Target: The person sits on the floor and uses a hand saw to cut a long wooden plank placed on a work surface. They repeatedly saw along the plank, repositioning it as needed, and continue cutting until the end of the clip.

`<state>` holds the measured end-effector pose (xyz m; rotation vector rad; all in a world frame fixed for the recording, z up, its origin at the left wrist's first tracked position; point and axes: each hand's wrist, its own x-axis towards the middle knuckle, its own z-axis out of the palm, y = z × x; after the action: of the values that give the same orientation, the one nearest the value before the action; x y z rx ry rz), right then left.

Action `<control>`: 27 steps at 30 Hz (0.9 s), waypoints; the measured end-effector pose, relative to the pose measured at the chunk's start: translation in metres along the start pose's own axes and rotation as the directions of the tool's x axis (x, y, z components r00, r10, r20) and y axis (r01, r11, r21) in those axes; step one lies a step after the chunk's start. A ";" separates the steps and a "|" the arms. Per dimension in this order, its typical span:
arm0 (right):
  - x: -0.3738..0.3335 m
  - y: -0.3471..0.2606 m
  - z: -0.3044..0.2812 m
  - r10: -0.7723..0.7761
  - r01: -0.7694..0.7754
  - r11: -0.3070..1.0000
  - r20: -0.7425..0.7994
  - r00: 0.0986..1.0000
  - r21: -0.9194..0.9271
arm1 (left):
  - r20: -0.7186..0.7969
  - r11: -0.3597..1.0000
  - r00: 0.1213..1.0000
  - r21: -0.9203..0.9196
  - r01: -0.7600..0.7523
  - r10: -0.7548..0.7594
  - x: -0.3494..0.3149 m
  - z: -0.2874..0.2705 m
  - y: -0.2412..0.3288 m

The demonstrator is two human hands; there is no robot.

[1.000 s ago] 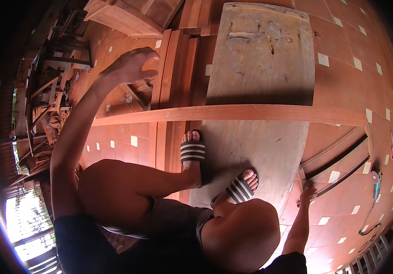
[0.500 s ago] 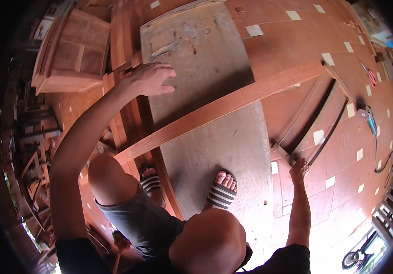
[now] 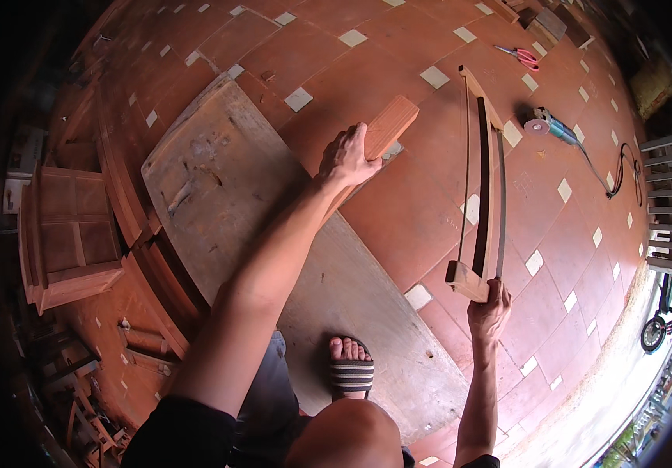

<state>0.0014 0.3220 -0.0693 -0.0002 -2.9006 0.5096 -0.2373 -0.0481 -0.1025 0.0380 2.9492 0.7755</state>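
Here we are at the grey board (image 3: 375, 320), our left hand (image 3: 347, 157) wrapped firmly around a wooden beam (image 3: 393, 125) just short of its end, out past the board's right edge. The beam slants forward and rightward, its near part hidden beneath our forearm. And our right hand (image 3: 490, 313), off to the board's right, has its fingers curled around the near end of a frame saw (image 3: 492, 187)! The saw stretches forward from that grip, long side pointing away from us, right of the beam's end and clear of it. Left hand nearer the beam, right nearer the blade; whether the saw touches the floor, we can't tell.
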 end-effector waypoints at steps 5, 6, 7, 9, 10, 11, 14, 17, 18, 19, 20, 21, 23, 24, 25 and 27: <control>-0.011 -0.015 -0.013 0.492 -0.478 0.870 -0.147 0.858 0.121 | -0.020 0.999 0.999 0.011 0.051 -0.051 -0.009 -0.002 -0.004; -0.006 -0.014 -0.012 0.522 -0.503 0.851 -0.132 0.843 0.150 | -0.008 0.997 0.997 0.009 0.071 -0.070 -0.009 -0.004 -0.003; -0.003 -0.014 -0.013 0.549 -0.526 0.831 -0.115 0.828 0.180 | -0.007 0.997 0.997 0.024 0.078 -0.078 -0.009 -0.001 -0.005; -0.001 -0.006 -0.010 0.536 -0.463 0.806 -0.122 0.835 0.369 | -0.011 0.998 0.998 0.003 0.056 -0.056 -0.017 0.004 -0.011; 0.003 -0.007 -0.009 0.533 -0.431 0.769 -0.101 0.840 0.472 | -0.024 0.999 0.999 -0.004 0.046 -0.046 -0.017 0.002 -0.014; 0.009 -0.022 -0.013 0.570 -0.409 0.661 -0.067 0.819 0.628 | -0.037 0.999 0.998 0.020 0.043 -0.042 -0.012 0.003 -0.018; 0.002 -0.057 -0.009 0.523 -0.219 0.306 0.029 0.852 0.926 | -0.062 0.997 0.997 0.055 0.046 -0.042 -0.013 0.016 -0.027; 0.006 -0.104 -0.014 0.390 -0.136 0.037 0.111 0.914 0.990 | -0.060 0.998 0.997 0.041 0.044 -0.042 -0.012 0.014 -0.027; 0.010 -0.121 -0.014 0.397 -0.149 0.007 0.134 0.908 0.989 | -0.037 0.998 0.998 0.037 0.054 -0.053 -0.014 0.010 -0.022; 0.015 -0.138 -0.013 0.379 -0.150 -0.050 0.158 0.912 0.987 | -0.025 0.997 0.998 0.044 0.066 -0.065 -0.016 0.003 -0.022; 0.022 -0.153 -0.010 0.362 -0.144 -0.102 0.172 0.916 0.984 | -0.081 0.999 0.997 0.035 0.017 -0.014 -0.017 0.004 -0.021; 0.028 -0.165 -0.006 0.330 -0.135 -0.129 0.170 0.929 0.982 | -0.137 0.999 0.990 0.030 -0.033 0.037 -0.019 0.004 -0.020; 0.040 -0.182 0.006 0.266 -0.152 -0.166 0.192 0.945 0.974 | -0.203 0.996 0.976 0.001 -0.086 0.084 -0.019 0.005 -0.026; 0.044 -0.189 0.015 0.259 -0.151 -0.171 0.192 0.947 0.974 | -0.205 0.994 0.973 -0.009 -0.111 0.107 -0.022 0.007 -0.028; 0.050 -0.197 0.017 0.221 -0.188 -0.164 0.222 0.950 0.968 | -0.216 0.990 0.967 -0.015 -0.140 0.134 -0.020 0.006 -0.028; 0.057 -0.207 0.022 0.180 -0.244 -0.170 0.274 0.945 0.955 | -0.210 0.986 0.966 -0.038 -0.161 0.149 -0.020 0.002 -0.031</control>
<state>-0.0517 0.1222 -0.0084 -0.2637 -1.5708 2.6759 -0.2177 -0.0746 -0.1179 0.1987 3.1490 0.9332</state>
